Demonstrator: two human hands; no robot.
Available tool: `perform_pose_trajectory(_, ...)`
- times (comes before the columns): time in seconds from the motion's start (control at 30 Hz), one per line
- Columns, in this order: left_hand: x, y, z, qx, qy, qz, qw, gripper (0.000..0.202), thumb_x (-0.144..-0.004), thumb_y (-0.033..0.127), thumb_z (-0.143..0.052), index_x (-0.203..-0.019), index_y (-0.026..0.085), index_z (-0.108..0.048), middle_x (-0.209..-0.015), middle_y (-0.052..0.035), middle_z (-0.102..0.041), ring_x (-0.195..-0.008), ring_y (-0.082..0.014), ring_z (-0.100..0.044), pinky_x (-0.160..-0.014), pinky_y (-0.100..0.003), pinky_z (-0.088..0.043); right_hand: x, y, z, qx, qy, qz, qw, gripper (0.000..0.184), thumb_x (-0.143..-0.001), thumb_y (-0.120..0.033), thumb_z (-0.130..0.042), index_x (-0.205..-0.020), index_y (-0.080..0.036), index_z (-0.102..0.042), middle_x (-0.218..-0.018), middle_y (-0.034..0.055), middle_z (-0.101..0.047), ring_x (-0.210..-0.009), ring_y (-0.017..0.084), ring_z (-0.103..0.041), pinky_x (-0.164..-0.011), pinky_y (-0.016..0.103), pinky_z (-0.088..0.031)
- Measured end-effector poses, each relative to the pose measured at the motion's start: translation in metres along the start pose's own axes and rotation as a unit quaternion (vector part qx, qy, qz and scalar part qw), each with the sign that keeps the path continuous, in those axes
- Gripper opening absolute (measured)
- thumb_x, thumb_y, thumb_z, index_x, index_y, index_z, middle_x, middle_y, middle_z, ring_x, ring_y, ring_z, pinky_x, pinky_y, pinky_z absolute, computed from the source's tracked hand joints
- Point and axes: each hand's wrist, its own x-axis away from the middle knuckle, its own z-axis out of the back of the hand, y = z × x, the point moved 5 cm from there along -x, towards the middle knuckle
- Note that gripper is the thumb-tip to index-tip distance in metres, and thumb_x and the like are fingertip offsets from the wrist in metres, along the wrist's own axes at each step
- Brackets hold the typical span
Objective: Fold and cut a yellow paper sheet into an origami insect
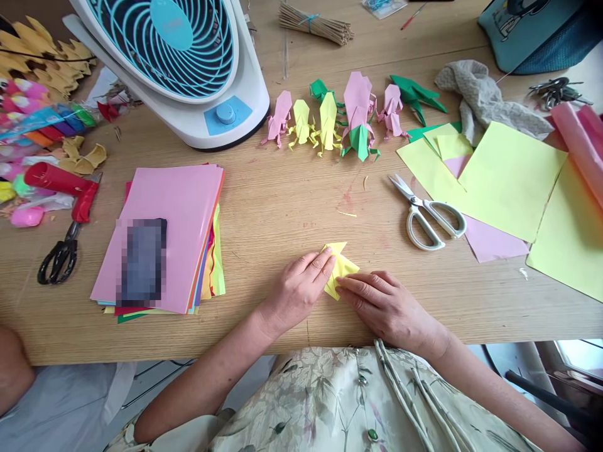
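A small piece of folded yellow paper [345, 266] with pointed corners lies on the wooden table in front of me. My left hand [301, 285] is closed at its upper left side, fingertips pressed on the folds. My right hand [393, 307] grips the lower right edge with its fingers together; the thumb is mostly hidden. Behind the hands stands a row of origami figures: pink ones [358, 100], yellow ones [328, 119] and green ones [414, 95]. White-handled scissors [426, 216] rest, slightly spread, to the right of my hands.
Left of my hands is a stack of coloured paper [188, 220] bearing a dark pixelated rectangle [144, 263]. A white-and-blue fan [188, 69] stands behind it. Yellow sheets [513, 182] and a grey cloth [475, 94] lie right. Black-handled scissors [59, 260] are far left, near a person's arm [14, 370].
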Motion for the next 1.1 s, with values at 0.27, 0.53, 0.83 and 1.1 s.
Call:
perform_pose_trajectory(0.27,-0.001,0.0,0.002,-0.008,0.014,0.009,1.0,0.042,-0.096,0.016,-0.048,-0.138,0.011,-0.052,-0.146,-0.009,-0.053,-0.119,-0.0207,-0.057,-0.102,-0.033,-0.049,0.0,0.001,0.0,-0.002,-0.006,-0.01,1.0,0.035,-0.096,-0.009,-0.047,-0.127,-0.01,-0.061,-0.133,0.0154,-0.062,-0.117,0.026,-0.057,-0.091,0.042,-0.047)
perform_pose_trajectory(0.53,-0.002,0.002,0.001,0.01,-0.02,0.006,1.0,0.042,-0.098,0.016,-0.046,-0.139,0.013,-0.051,-0.147,-0.0116,-0.051,-0.119,-0.0233,-0.057,-0.1,-0.037,-0.049,0.001,0.001,0.0,0.003,-0.015,-0.006,1.0,0.034,-0.097,-0.012,-0.047,-0.128,-0.012,-0.061,-0.135,0.0149,-0.061,-0.119,0.027,-0.056,-0.091,0.043,-0.046)
perform_pose_trajectory(0.83,-0.009,0.014,0.004,-0.003,0.007,0.04,0.999,0.037,-0.096,0.014,-0.048,-0.131,0.004,-0.057,-0.14,-0.0172,-0.057,-0.119,-0.026,-0.057,-0.101,-0.037,-0.05,-0.002,-0.002,0.002,0.004,-0.006,-0.003,1.0,0.034,-0.098,-0.011,-0.044,-0.127,-0.013,-0.062,-0.13,0.0151,-0.063,-0.117,0.027,-0.056,-0.088,0.042,-0.046)
perform_pose_trajectory(1.1,-0.01,0.017,0.001,0.034,0.018,0.048,0.998,0.037,-0.098,0.016,-0.045,-0.13,0.0,-0.055,-0.14,-0.0202,-0.055,-0.123,-0.0273,-0.055,-0.105,-0.039,-0.049,-0.003,-0.004,0.005,0.024,-0.002,0.014,1.0,0.031,-0.097,-0.01,-0.044,-0.12,-0.012,-0.065,-0.121,0.0136,-0.066,-0.096,0.023,-0.057,-0.078,0.039,-0.045)
